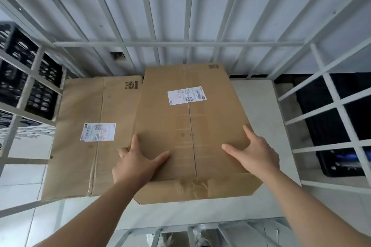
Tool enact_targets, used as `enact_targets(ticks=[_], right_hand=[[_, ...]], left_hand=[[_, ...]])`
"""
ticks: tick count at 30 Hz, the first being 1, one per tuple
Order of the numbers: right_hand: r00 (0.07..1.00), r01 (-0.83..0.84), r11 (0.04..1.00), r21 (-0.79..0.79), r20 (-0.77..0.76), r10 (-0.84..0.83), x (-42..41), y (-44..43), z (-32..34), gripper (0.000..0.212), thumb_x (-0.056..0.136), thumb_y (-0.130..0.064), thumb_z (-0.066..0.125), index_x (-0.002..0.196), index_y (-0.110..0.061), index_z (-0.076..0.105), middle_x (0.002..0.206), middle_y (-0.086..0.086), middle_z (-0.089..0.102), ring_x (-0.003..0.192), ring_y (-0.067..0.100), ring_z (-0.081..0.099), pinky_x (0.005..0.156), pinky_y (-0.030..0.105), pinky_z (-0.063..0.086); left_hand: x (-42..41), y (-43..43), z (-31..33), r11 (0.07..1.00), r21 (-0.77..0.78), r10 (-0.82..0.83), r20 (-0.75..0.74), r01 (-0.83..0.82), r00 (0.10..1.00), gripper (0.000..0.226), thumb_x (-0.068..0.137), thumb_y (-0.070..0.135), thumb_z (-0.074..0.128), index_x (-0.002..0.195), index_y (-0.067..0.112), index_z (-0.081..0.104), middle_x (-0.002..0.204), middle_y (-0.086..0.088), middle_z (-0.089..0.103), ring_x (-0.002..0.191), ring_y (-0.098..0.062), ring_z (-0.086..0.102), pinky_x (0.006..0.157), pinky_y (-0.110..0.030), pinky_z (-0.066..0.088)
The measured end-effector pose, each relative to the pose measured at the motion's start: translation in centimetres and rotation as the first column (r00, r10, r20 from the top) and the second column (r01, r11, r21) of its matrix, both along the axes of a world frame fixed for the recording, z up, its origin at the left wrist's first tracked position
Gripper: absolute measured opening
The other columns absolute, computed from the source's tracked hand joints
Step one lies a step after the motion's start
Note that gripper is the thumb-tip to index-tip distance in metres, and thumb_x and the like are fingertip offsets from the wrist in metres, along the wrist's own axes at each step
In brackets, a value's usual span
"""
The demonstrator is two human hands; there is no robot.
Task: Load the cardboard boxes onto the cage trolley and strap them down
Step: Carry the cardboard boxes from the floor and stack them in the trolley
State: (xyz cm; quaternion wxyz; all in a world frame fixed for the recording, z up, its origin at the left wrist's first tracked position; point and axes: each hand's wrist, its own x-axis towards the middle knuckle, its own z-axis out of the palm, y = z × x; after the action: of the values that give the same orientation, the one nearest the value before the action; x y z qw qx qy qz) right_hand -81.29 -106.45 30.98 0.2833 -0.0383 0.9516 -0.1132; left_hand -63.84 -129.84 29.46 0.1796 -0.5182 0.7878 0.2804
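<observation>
At centre frame, a second cardboard box point(190, 132) is gripped at its near corners by the left hand point(138, 163) and right hand point(255, 154), fingers spread. Another box point(90, 136) is already loaded in the cage trolley point(176, 43). No strap is seen; strapping is judged outstanding.

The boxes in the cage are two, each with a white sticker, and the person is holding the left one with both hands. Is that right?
Almost. There are two boxes with white stickers, but both hands, left hand and right hand, are on the right box, not the left box. The head view shows the left box untouched beside it in the cage.
</observation>
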Motion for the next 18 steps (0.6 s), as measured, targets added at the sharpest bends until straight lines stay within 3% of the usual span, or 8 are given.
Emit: enact_targets(ticks=[7, 14, 18], right_hand=[[0.998, -0.059, 0.998, -0.031, -0.003, 0.059, -1.5, -0.8, -8.8, 0.097, 0.059, -0.083, 0.051, 0.144, -0.046, 0.020, 0.126, -0.003, 0.049, 0.108, 0.025, 0.058, 0.079, 0.034, 0.039], [0.998, -0.062, 0.996, -0.071, -0.003, 0.062, -0.4, -1.1, -15.6, 0.099, 0.063, -0.082, 0.052, 0.145, -0.047, 0.011, 0.132, -0.001, 0.043, 0.099, 0.023, 0.059, 0.079, 0.034, 0.039], [0.997, -0.078, 0.995, -0.059, 0.020, 0.079, -0.2, -1.2, -18.1, 0.103, 0.064, -0.080, 0.055, 0.146, -0.044, 0.005, 0.132, 0.003, 0.042, 0.098, 0.026, 0.060, 0.084, 0.036, 0.043]], left_hand=[[0.0, 0.3, -8.2, 0.998, -0.021, 0.058, 0.020, -0.058, 0.998, 0.119, 0.043, 0.096, 0.047, 0.144, 0.044, 0.010, 0.129, -0.004, 0.042, 0.108, -0.029, 0.057, 0.089, -0.044, 0.049], [0.3, -0.3, -13.4, 0.997, -0.030, 0.069, -0.043, -0.070, 0.997, 0.117, 0.048, 0.089, 0.058, 0.144, 0.047, 0.005, 0.132, -0.003, 0.038, 0.111, -0.031, 0.053, 0.083, -0.049, 0.053], [0.8, 0.1, -16.0, 0.996, -0.053, 0.063, -0.056, -0.066, 0.996, 0.119, 0.050, 0.085, 0.061, 0.146, 0.042, 0.004, 0.136, -0.006, 0.039, 0.120, -0.031, 0.047, 0.096, -0.046, 0.045]])
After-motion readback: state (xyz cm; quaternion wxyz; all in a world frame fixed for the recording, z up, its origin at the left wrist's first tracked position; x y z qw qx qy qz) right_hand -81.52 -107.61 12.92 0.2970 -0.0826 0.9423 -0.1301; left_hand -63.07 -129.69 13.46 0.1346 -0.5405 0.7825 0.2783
